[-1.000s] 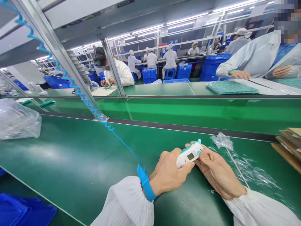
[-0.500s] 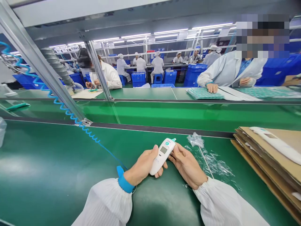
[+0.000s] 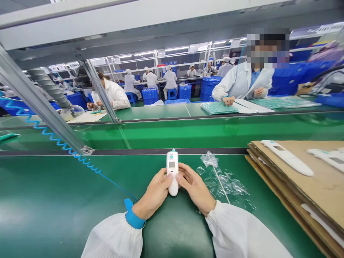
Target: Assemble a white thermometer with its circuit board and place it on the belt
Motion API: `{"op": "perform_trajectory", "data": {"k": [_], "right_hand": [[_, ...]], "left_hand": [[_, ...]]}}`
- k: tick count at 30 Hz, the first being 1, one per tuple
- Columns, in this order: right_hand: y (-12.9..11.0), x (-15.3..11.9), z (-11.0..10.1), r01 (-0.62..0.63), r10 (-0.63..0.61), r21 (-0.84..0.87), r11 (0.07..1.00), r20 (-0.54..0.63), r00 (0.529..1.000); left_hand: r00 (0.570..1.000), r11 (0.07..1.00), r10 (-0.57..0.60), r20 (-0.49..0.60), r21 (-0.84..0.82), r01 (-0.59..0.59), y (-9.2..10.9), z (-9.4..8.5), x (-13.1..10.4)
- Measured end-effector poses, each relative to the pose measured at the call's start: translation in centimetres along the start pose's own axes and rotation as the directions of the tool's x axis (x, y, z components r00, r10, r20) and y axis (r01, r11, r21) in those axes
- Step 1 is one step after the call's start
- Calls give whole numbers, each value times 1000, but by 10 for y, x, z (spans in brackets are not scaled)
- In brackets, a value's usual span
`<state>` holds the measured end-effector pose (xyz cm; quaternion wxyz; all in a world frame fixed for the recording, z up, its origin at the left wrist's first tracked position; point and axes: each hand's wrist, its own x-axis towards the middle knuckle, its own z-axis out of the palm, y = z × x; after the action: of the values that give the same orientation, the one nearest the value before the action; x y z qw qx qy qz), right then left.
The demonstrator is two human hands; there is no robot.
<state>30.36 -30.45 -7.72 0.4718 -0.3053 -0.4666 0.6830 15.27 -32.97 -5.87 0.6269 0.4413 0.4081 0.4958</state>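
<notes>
- thermometer (image 3: 172, 171) between left hand (image 3: 153, 194) and right hand (image 3: 197, 190): white, teal button, grey screen
- wrist strap (image 3: 132, 215) behind left hand: bright blue; coiled cord (image 3: 61, 144) further left, same blue
- both sleeves (image 3: 115, 238): white, fine stripe
- bench mat (image 3: 53, 200) under hands: dark green
- plastic bag (image 3: 224, 181) just right of right hand: clear
- cardboard sheets (image 3: 309, 186) far right: brown

The thermometer (image 3: 172, 171) is smooth white plastic with a soft sheen (its small screen looks grey and matt), and the bag (image 3: 224, 181) beside it is thin, crinkled clear film. The table (image 3: 53, 200) is a green mat, faintly glossy; the cardboard (image 3: 319, 179) stack is matt brown, the sleeves (image 3: 118, 238) finely ribbed white cloth.
</notes>
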Motion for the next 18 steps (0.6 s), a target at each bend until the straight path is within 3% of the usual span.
{"op": "perform_trajectory", "data": {"k": [4,9,11,14,18], "right_hand": [[0,-3,3,27,-24,-80,996,29,999],[6,4,0,-56,53,-121,991,-34,998],[8,8,-5,-101,96,-32,994,-113,989],[2,10,-17,-173,196,130,976,-187,963],[-37,16,-34,-213,243,142,967,-252,937]], "left_hand": [[990,948,130,-48,299,-110,0,-4,9],[921,673,360,-151,726,-144,-8,-24,15],[876,600,445,-184,787,-140,-12,-33,17],[821,572,508,-261,815,-95,-13,-44,20],[787,604,521,-330,794,-67,-12,-49,21]]}}
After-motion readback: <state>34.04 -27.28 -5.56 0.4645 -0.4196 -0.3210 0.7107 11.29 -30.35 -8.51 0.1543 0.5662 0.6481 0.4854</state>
